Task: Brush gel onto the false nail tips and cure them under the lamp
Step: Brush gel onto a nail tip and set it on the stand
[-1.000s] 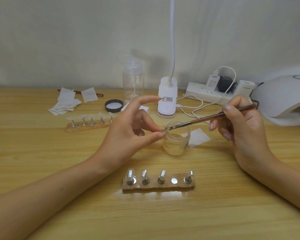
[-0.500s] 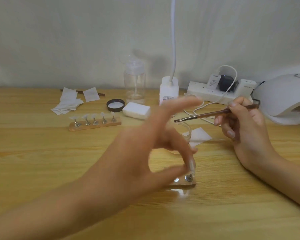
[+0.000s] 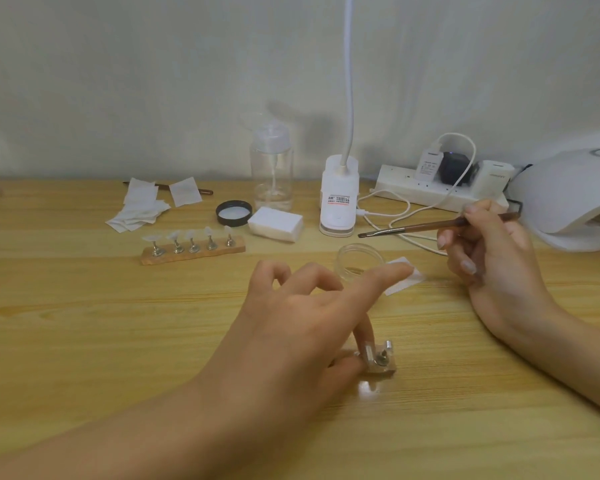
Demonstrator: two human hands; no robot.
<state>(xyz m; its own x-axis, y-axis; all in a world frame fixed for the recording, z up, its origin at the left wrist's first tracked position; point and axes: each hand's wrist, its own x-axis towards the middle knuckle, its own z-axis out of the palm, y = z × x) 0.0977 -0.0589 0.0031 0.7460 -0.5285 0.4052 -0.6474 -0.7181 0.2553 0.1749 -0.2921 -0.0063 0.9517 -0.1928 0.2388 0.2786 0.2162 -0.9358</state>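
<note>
Left hand [image 3: 291,317] is down low, thumb and one finger pinching at the near holder [image 3: 381,367], index stretched out; what they pinch is hidden. Right hand [image 3: 489,258] grips the brush [image 3: 430,226], bristles pointing leftward above the gel jar [image 3: 359,258]. The holder lies crosswise under the left hand, mostly covered. The lamp [image 3: 568,195] sits just beyond the right hand, and a far holder [image 3: 193,252] of tips beyond the left.

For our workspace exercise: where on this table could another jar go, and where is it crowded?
Free: bare wood left of the left hand, in front of the far nail stand; also wood right of the near stand. Crowded: the back row from wipes to power strip and lamp, and around the gel jar.
</note>
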